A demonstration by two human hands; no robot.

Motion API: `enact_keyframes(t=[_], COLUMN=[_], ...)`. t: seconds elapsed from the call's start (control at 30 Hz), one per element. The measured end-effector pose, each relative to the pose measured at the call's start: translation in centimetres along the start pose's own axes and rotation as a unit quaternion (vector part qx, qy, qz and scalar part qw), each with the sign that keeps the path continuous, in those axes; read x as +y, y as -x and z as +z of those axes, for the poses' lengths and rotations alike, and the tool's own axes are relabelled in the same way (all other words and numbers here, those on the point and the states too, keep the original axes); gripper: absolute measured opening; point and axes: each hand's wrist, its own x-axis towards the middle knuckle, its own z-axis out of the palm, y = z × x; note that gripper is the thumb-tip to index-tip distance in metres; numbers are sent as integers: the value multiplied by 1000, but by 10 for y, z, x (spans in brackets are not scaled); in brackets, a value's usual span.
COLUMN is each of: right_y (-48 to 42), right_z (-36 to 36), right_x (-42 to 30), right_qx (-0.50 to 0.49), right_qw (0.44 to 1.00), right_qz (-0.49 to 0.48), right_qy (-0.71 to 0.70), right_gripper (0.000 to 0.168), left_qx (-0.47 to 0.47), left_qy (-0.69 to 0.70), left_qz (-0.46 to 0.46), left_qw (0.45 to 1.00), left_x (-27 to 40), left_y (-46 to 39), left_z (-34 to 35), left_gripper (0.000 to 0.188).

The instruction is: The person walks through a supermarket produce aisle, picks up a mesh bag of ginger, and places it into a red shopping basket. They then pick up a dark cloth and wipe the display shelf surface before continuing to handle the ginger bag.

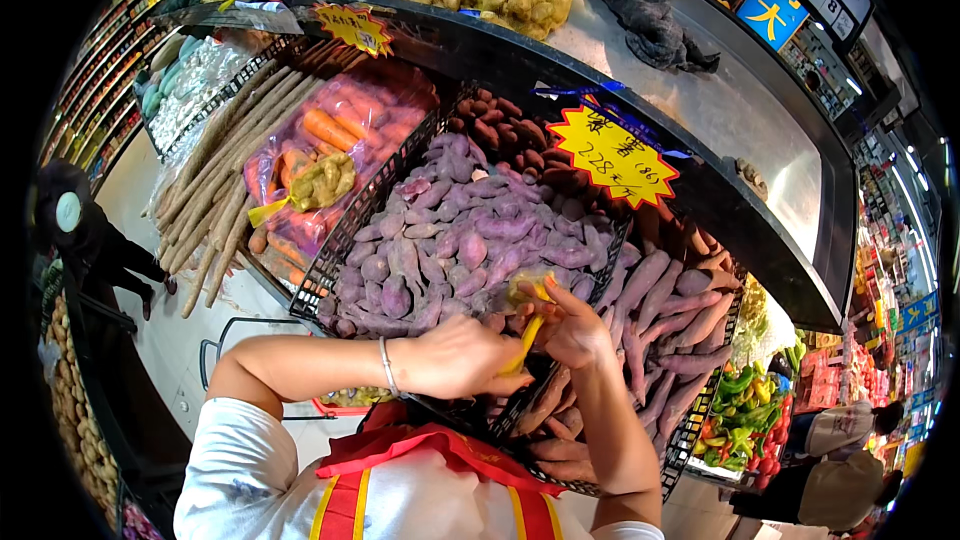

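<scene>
Both my hands meet over the near right part of a crate of purple sweet potatoes point(472, 240). Between them is a yellow mesh strip point(531, 334), which runs up to a small yellow net bundle point(529, 286). My left hand point(461, 360), with a bracelet at the wrist, is closed around the strip's lower end. My right hand point(570, 322) pinches the upper part near the bundle with thumb and fingers. What the bundle holds is mostly hidden by the fingers. A yellow star-shaped price sign point(615, 154) hangs beyond the crate.
Left of the crate lie bagged carrots point(330, 131), a small yellow net bag point(322, 181) and long yams point(225, 165). Longer sweet potatoes point(667, 315) fill the right crate. A metal shelf edge point(480, 37) with netted ginger point(525, 4) arches above. People stand far left and lower right.
</scene>
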Motion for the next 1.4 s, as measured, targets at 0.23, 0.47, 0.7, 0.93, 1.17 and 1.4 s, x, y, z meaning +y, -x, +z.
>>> enact_keyframes(t=[0.23, 0.47, 0.7, 0.93, 1.17, 1.4], right_y=[9, 35, 38, 38, 27, 12], right_z=[7, 56, 69, 31, -6, -21], right_x=[-23, -13, -14, -16, 14, 55], right_qx=[129, 40, 18, -33, 179, 145], right_qw=[906, 328, 339, 316, 656, 984], right_qz=[-118, -305, -482, -531, -260, -29], right_qy=[385, 893, 808, 786, 685, 96], right_gripper=[14, 4, 21, 21, 4, 16], left_qx=[74, 224, 168, 38, 330, 222], left_qy=[224, 106, 436, 623, 367, 400], left_qz=[-151, 17, -6, -127, -131, -210], left_qw=[960, 969, 884, 771, 860, 864], left_x=[-43, -44, -67, -70, -59, -13], left_y=[22, -1, -38, -47, -38, 10], left_z=[21, -6, 10, 38, 58, 86], left_gripper=[13, 10, 19, 23, 10, 19])
